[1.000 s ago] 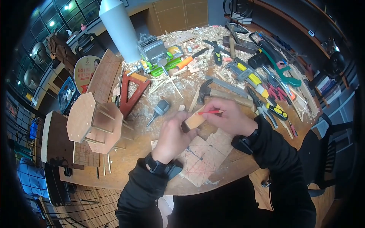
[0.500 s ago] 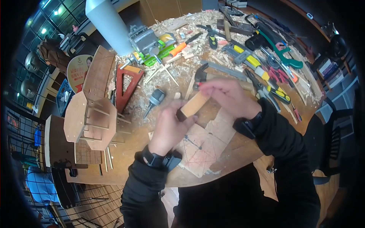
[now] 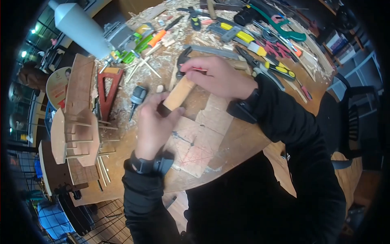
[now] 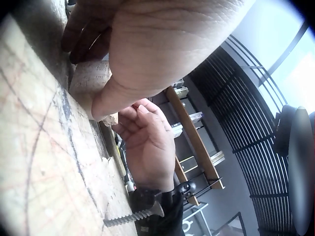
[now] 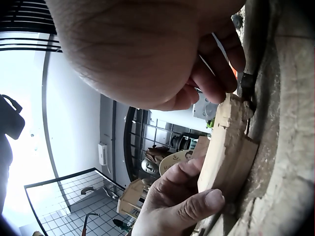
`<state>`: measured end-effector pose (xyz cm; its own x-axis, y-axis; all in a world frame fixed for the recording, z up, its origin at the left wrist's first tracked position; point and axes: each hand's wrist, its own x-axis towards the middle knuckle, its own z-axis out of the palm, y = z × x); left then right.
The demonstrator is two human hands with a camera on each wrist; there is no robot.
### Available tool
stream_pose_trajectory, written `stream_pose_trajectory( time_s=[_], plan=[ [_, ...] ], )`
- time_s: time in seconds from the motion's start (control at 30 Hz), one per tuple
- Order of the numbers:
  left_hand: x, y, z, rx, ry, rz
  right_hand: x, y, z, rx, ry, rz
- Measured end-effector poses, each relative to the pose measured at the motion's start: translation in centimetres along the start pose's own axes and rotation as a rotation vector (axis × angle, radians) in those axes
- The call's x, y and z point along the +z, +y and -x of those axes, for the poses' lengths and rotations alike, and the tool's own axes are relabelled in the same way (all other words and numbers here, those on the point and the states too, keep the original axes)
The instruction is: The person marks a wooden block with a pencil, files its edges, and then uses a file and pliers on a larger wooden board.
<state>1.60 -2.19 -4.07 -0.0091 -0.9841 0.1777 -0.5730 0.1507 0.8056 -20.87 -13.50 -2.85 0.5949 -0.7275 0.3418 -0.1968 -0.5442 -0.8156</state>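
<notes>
1. The wooden block lies just above the centre of the head view, its long axis slanting from lower left to upper right, between the two hands.
2. The left hand grips its lower-left end, thumb on the near side and fingers on the far side; the right wrist view shows that thumb pressed to the wood.
3. The right hand is at the upper-right end, fingers curled, with a red pencil pinched in them. Whether the pencil's tip meets the wood is hidden.
4. So each hand is nearest its own end, with the middle of the block bare between them.
5. The marked board lies below the block in the frame; the hammer shows just past its upper end.
6. Against one second earlier, more of the block's upper face shows, less of the pencil does, and the whole tabletop sits further left in the frame.
</notes>
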Motion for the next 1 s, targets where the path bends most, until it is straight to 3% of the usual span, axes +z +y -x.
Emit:
stream_pose_trajectory(
  time_s=[0.23, 0.33, 0.4, 0.5, 0.57, 0.6, 0.67, 0.73, 0.87, 1.0],
  plan=[
    [-0.2, 0.2, -0.1, -0.033, 0.0, -0.026, 0.1, -0.5, 0.0, -0.002, 0.018, -0.014],
    [-0.2, 0.9, 0.0, -0.056, 0.001, -0.02, 0.3, -1.0, -0.4, -0.077, 0.024, 0.14],
    [0.0, 1.0, 0.0, -0.051, 0.028, 0.024, 1.0, -0.7, -1.0, -0.259, 0.164, 0.318],
    [0.1, 0.7, -0.1, -0.043, 0.073, 0.069, 0.9, -3.2, -1.4, -0.357, 0.057, 0.578],
    [-0.4, 0.4, 0.0, 0.0, 0.052, -0.012, 0.8, -7.2, -1.4, -0.46, -0.024, 0.598],
    [-1.5, 0.2, 0.5, 0.008, -0.085, 0.007, 1.2, -9.0, -1.5, -0.518, -0.067, 0.569],
    [-0.4, -3.8, 0.2, 0.197, -0.043, -0.283, 2.5, -12.1, -1.4, -0.637, -0.122, 0.571],
    [-0.1, -3.8, -0.5, 0.069, -0.004, -0.069, 3.7, -13.8, -1.1, -0.693, -0.168, 0.565],
    [-0.4, -1.3, 0.5, -0.2, -0.008, 0.254, 3.7, -12.7, 0.9, -0.686, -0.233, 0.522],
    [-0.6, 0.9, 0.1, -0.212, -0.038, 0.275, 3.2, -11.9, 1.3, -0.683, -0.265, 0.512]
  ],
)
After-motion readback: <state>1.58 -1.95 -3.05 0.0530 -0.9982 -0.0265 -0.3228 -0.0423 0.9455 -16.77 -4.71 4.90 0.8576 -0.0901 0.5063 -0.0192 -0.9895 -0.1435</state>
